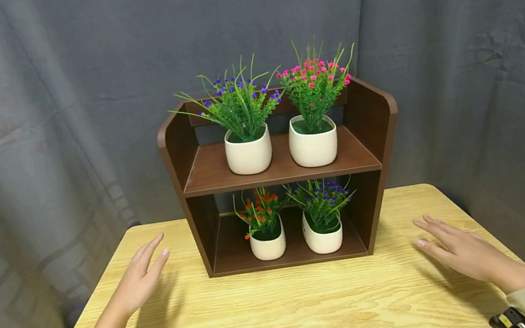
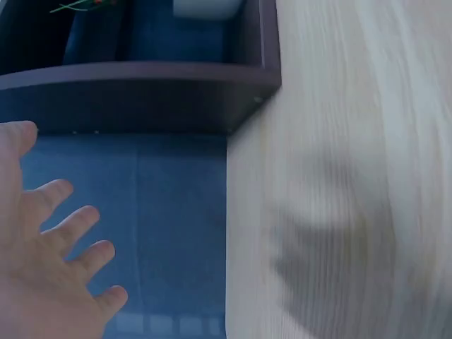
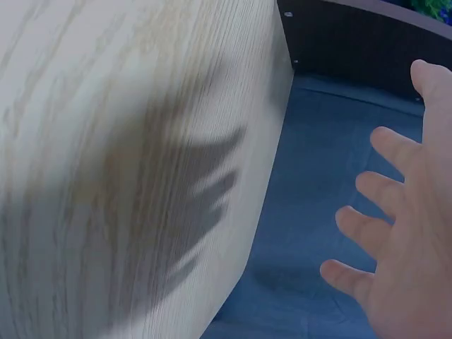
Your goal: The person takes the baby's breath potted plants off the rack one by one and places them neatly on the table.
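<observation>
The brown shelf (image 1: 283, 160) stands near the middle of the table's far edge, and its closeness to that edge looks like the main weakness: a push from the front could send its rear base over. The left hand (image 1: 133, 283) hovers near the table's left edge, the right hand (image 1: 462, 252) near the right edge; both have fingers spread and nearly straight, holding nothing, well apart from the side panels. If one hand pressed harder or sooner than the other, the shelf could twist or slide. Tilting it would be worse, since four loose-looking pots stand on it: the purple-flowered pot (image 1: 249, 153) and pink-flowered pot (image 1: 314, 144) above, close to the upper board's front edge, the red-flowered pot (image 1: 269, 246) and violet-flowered pot (image 1: 325, 239) below, near the lower one's. Long blades at the shelf's upper left corner could also snag a hand and drag their pot.
</observation>
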Demonstrator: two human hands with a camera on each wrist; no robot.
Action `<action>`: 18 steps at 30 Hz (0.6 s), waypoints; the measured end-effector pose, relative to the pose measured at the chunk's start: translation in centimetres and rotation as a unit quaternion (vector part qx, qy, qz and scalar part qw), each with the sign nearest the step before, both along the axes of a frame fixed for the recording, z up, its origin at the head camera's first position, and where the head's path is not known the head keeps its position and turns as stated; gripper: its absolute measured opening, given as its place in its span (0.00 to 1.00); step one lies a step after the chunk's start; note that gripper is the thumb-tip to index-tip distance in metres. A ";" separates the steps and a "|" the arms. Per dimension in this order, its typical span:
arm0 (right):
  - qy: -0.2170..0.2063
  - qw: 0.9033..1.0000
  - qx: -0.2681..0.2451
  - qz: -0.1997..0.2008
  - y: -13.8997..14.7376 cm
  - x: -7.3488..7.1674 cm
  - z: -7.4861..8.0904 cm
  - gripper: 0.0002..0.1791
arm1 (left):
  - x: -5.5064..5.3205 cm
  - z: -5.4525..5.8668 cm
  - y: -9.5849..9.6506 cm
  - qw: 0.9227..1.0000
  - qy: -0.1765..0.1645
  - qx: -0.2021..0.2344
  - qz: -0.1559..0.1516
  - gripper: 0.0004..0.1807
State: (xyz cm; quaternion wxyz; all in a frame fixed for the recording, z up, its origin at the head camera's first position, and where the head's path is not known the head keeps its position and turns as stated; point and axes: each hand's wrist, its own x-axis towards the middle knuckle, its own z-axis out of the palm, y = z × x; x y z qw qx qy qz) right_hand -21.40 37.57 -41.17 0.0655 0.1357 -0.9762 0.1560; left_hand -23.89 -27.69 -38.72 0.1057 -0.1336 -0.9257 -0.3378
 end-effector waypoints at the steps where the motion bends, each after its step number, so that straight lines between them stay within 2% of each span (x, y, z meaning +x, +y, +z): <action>1: 0.000 1.000 -0.002 0.003 -0.1 0.0 0.0 0.34 | -0.1 0.1 0.2 1.000 0.004 0.011 0.000 0.34; 5: 0.002 1.000 -0.009 0.009 -0.4 0.1 0.0 0.33 | -0.5 0.6 1.0 0.998 0.008 0.064 -0.001 0.34; 10: 0.012 1.000 -0.013 0.014 -0.9 0.2 0.1 0.31 | -1.1 1.3 2.2 0.990 0.006 0.141 0.000 0.31; 18: 0.001 0.999 -0.028 0.023 -1.3 0.3 0.3 0.31 | -1.9 2.6 4.4 0.978 0.016 0.207 0.016 0.30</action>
